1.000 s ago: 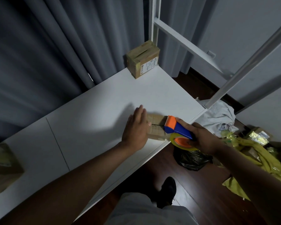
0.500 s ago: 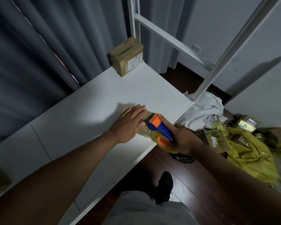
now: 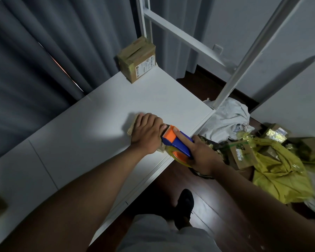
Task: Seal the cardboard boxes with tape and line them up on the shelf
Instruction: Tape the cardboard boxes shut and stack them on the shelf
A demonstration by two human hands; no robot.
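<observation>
Cardboard of a small flat box point(image 3: 133, 124) is almost hidden under the left hand point(image 3: 146, 132), whose fingers point(image 3: 149, 120) are laid flat and close together on the lid, pressing it down on the shelf point(image 3: 98, 128) near the front edge. An orange and blue tape dispenser point(image 3: 176, 142) is gripped by the right hand point(image 3: 201, 153), the index finger stretched along its top and the other fingers curled round the handle; its toothed end is set just beside the left thumb, at the near end of the box. Several things could go wrong from here, by judgement only. The thumb may be scratched by the teeth if the dispenser is pushed forward without the hand being lifted. The tape may be laid crooked or wrinkled, because the seam is covered by the palm — it cannot be seen from this view. The box may also slip off the edge if it is pulled toward the body. Counted: one box under the hand, one sealed box point(image 3: 137, 60) standing at the far corner of the shelf, one dispenser, two hands. On the floor at least two more cardboard boxes point(image 3: 242, 154) are seen among yellow bags point(image 3: 280, 171) — their exact number cannot be told.
</observation>
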